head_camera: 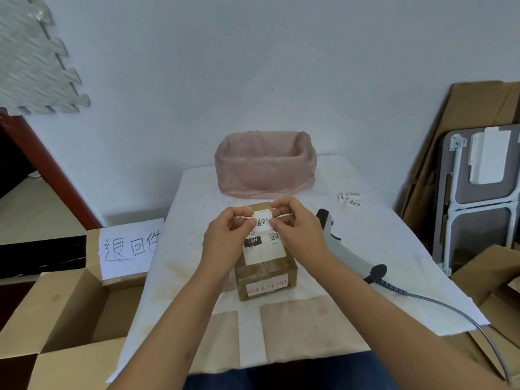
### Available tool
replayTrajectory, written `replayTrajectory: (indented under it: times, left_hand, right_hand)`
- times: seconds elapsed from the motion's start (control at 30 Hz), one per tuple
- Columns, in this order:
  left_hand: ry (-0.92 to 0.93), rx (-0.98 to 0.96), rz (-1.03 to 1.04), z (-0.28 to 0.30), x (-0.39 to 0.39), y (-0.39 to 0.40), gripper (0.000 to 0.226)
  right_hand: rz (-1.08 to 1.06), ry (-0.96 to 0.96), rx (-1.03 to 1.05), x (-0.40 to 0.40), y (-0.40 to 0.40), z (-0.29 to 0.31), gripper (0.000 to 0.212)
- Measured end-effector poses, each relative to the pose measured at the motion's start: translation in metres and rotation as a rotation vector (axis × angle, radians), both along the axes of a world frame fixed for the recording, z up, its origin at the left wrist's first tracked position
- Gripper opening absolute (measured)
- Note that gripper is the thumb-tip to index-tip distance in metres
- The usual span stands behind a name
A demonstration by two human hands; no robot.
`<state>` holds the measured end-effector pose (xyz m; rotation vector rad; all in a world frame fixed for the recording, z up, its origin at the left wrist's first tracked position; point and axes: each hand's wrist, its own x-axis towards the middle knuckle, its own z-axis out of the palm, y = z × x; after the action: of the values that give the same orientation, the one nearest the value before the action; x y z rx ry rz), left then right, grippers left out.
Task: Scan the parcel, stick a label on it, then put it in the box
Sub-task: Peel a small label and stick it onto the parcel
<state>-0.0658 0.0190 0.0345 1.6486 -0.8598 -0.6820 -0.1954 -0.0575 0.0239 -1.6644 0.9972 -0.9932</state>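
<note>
A small brown cardboard parcel (267, 273) with a white shipping label lies in the middle of the white-covered table (365, 249). Just above its far end, both hands pinch a small white handwritten label (263, 223). My left hand (228, 235) holds the label's left edge, my right hand (295, 225) its right edge. A grey and black barcode scanner (346, 249) lies on the table right of the parcel, its cable trailing toward me. An open cardboard box (70, 319) with a handwritten paper sign stands at the left of the table.
A bin lined with a pink plastic bag (266, 164) stands at the table's far edge. More small labels (351, 198) lie at the far right of the table. Flattened cardboard and a folded table lean against the right wall; another carton (489, 280) stands at right.
</note>
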Motion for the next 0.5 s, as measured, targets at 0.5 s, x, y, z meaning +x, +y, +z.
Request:
replayTrajectory:
  times: [0.5]
  left_hand:
    - [-0.384,0.091,0.089,-0.029,0.004,-0.023,0.013]
  right_hand:
    - [0.056,0.329,-0.262,0.016,-0.012,-0.020,0.036]
